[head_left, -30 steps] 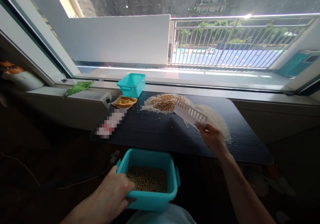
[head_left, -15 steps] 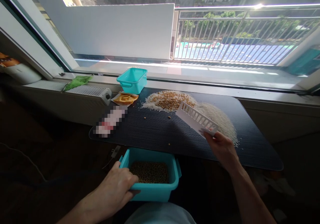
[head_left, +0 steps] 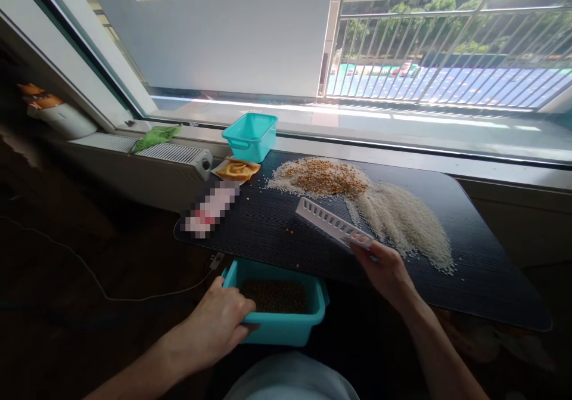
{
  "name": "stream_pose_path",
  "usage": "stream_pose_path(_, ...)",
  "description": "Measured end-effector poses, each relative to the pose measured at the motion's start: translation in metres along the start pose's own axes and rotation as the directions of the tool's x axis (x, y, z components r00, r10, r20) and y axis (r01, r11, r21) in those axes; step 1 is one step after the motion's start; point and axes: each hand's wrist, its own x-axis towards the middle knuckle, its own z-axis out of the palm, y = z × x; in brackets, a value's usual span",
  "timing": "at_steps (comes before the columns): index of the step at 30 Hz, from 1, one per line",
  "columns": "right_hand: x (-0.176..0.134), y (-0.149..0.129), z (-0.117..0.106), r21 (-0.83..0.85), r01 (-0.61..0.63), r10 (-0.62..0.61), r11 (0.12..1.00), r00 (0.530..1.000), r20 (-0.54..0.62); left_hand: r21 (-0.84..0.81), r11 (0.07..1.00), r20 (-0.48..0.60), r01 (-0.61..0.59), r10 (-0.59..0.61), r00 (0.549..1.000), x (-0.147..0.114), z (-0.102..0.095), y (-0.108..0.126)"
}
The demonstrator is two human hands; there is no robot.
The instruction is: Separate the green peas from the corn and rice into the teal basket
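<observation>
My left hand [head_left: 226, 310] is closed on the near left rim of a turquoise plastic bin [head_left: 281, 328], held below the table's front edge. Many small round brown grains or beans [head_left: 273, 296] cover the bin's bottom. In my right hand [head_left: 386, 269] is the end of a flat white plastic piece with a row of slots [head_left: 333, 221], tilted above the tabletop. Beyond it lies a spread of white rice-like grains [head_left: 406, 221]. Yellow-orange kernels or beans [head_left: 328, 176] are heaped over its left part. A few loose beans [head_left: 289, 230] lie nearer the table's front edge.
The dark table [head_left: 482, 263] stands against the window sill. A second turquoise bin [head_left: 251, 140] is at its back left, beside a packet with yellow contents [head_left: 236, 170] and a blurred pink item [head_left: 212, 209]. A radiator [head_left: 174, 155] with a green cloth [head_left: 156, 138] stands left.
My right hand has drawn the slotted white piece back from the grain heap, toward the table's front edge. My left hand still grips the bin. The whole view has shifted slightly.
</observation>
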Motion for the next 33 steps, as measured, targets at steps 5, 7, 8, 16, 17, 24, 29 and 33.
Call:
stream_pose_path(5, 0.003, -0.021, 0.011, 0.097, 0.043, -0.070, 0.994, 0.953, 0.296, -0.017, 0.999, 0.003, 0.051, -0.050, 0.999, -0.009, -0.003, -0.014)
stream_pose_path(7, 0.004, -0.030, 0.011, 0.150, 0.039, -0.097, 0.988, 0.912, 0.399, -0.037, 0.996, 0.000, 0.076, -0.076, 0.997, -0.013, -0.007, -0.020)
stream_pose_path(8, 0.007, -0.034, 0.012, 0.169, 0.038, -0.107, 0.985, 0.901, 0.421, -0.044, 0.995, 0.002, 0.087, -0.087, 0.996, -0.015, -0.008, -0.023)
stream_pose_path(16, 0.082, -0.053, 0.066, 0.063, 0.111, -0.122, 0.992, 0.967, 0.225, -0.048, 0.993, -0.030, 0.111, -0.112, 0.993, -0.022, -0.005, -0.039)
stream_pose_path(17, 0.090, -0.056, 0.073, 0.022, 0.117, -0.119, 0.993, 0.969, 0.215, -0.045, 0.992, -0.033, 0.114, -0.115, 0.993, -0.023, -0.004, -0.040)
stream_pose_path(24, 0.121, -0.063, 0.092, -0.050, 0.160, -0.142, 0.986, 0.956, 0.257, -0.025, 0.987, 0.011, 0.158, -0.158, 0.987, -0.028, -0.011, -0.044)
stream_pose_path(29, 0.117, -0.053, 0.082, 0.046, 0.175, -0.179, 0.983, 0.904, 0.387, -0.014, 0.984, 0.001, 0.179, -0.179, 0.984, -0.031, -0.011, -0.050)
stream_pose_path(33, 0.100, -0.053, 0.062, 0.170, 0.131, -0.205, 0.977, 0.802, 0.561, -0.011, 0.984, -0.008, 0.179, -0.179, 0.984, -0.032, -0.009, -0.054)
